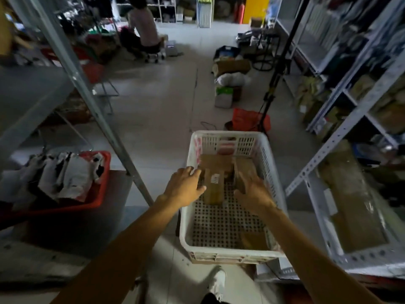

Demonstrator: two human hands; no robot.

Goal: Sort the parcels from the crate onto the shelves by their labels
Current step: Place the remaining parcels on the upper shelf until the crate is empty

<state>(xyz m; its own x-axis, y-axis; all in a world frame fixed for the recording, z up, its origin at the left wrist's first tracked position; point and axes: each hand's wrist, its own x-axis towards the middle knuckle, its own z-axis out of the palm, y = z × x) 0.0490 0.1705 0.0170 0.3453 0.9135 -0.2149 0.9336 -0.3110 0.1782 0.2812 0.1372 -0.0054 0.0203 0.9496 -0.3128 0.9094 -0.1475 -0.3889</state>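
- Head view: labelled parcel lies between both hands, long axis running away from the person.
- Left hand touches its side, fingers relaxed.
- Right hand spread, just beside it, inside the crate.

A crate sits at lower centre with parcels in its far half. Shelving stands to its right, a tub of clothes at left.

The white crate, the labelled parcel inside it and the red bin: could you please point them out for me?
white crate [228, 255], head view, on its near rim.
labelled parcel [213, 187], head view, on its brown top face.
red bin [103, 183], head view, on its right wall.
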